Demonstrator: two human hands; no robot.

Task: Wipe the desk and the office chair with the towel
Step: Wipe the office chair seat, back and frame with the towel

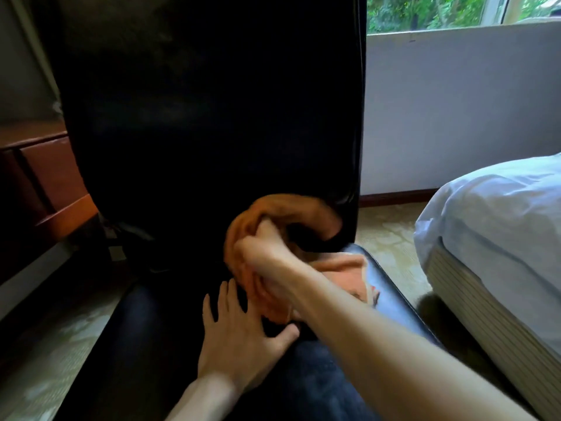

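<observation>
the black office chair point(212, 117) is filling most of the view, its tall glossy backrest point(188, 71) standing upright in the middle and its seat point(145, 344) spreading toward the camera below. behind it on the right a pale wall point(455, 101) is running under a window point(425, 10) that is showing green leaves. a bed point(501, 226) with white bedding is sitting at the right edge, near the chair but apart from it, and a patterned carpet point(391, 238) is lying between them. the wooden desk point(51, 174) is showing at the left edge, partly hidden behind the backrest.

the orange towel point(243, 226) is sitting bunched at the lower right of the backrest, just where backrest and seat are meeting, and it is pressing against the black surface. more orange is showing on the seat just to its right; whether that is cloth or a reflection cannot be told.

the right hand point(264, 253) is reaching in from the lower right and is clenching round the towel, its fingers curling into the cloth; it is blurred, so finer detail is not showing. the left hand point(239, 338) is lying flat on the seat just below the towel, released, its fingers spreading straight and its thumb pointing right toward the right forearm.
</observation>
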